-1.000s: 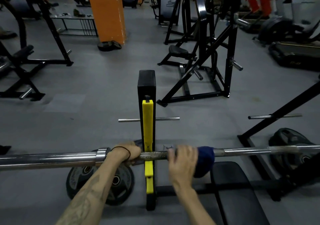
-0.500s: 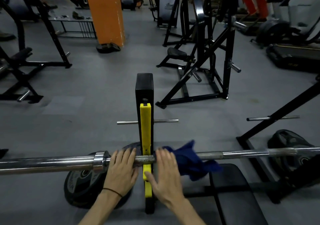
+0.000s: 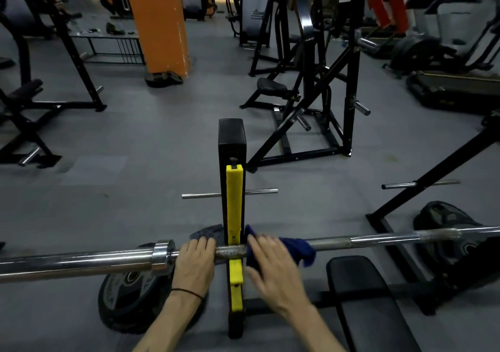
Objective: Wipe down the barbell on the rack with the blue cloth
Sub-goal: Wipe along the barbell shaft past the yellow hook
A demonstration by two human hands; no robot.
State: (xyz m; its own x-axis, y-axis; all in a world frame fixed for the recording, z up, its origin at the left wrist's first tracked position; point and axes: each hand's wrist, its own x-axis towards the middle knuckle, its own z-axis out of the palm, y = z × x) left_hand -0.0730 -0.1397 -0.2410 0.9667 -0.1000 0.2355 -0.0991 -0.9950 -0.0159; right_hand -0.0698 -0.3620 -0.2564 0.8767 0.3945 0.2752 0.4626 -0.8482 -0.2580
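Rested flat on the barbell (image 3: pixel 351 242), left hand (image 3: pixel 195 263), fingers straight, likely to keep it from rolling. Pressed the blue cloth (image 3: pixel 296 249) onto the bar just right of the yellow rack post (image 3: pixel 234 205), right hand (image 3: pixel 273 267); blurred, so grip there impossible to tell.

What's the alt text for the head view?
Right hand presses a blue cloth onto a racked barbell; left hand lies flat on the bar beside a yellow-and-black upright. Gym machines stand behind.
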